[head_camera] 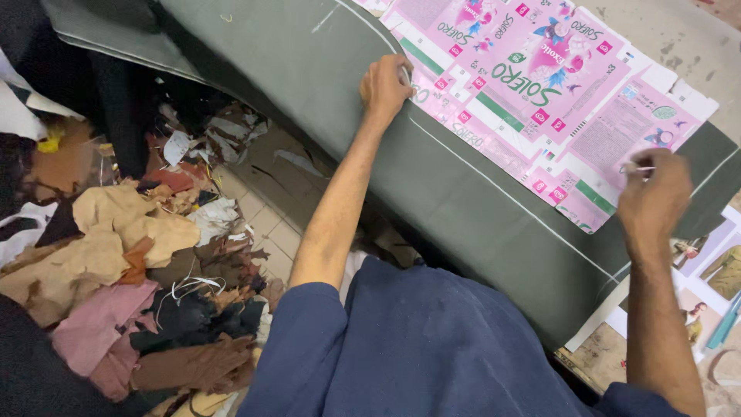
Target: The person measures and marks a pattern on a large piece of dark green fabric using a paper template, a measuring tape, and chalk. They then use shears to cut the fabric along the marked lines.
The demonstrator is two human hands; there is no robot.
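From the head camera, a dark green sheet of material (463, 193) lies spread over the table (679, 38), and it serves as the landmark for everything else. A thin pale line is drawn along it, running parallel to its near edge.

On the far part of the green sheet lies a flattened pink printed carton sheet (540, 93), laid at a slant, with one long edge along the drawn line.

The left hand (386, 86) rests at the near left corner of the pink carton sheet, where that edge meets the green sheet. Its fingers are curled together and pressed down on the edge; whether they pinch anything cannot be told.

The right hand (654, 197) is over the near right corner of the pink carton sheet, above the green sheet. Its fingers are closed together on a small thin white marker (639, 167), whose tip pokes out toward the carton.

At the right end of the green sheet, partly tucked beneath it, lie paper sheets with printed clothing pictures (714, 262).

To the left of the green sheet, down on the tiled floor (270, 224), a heap of leather scraps (123, 262) in tan, pink, brown and black is piled up. The person's dark blue garment (432, 347) fills the space just in front of the green sheet's near edge.
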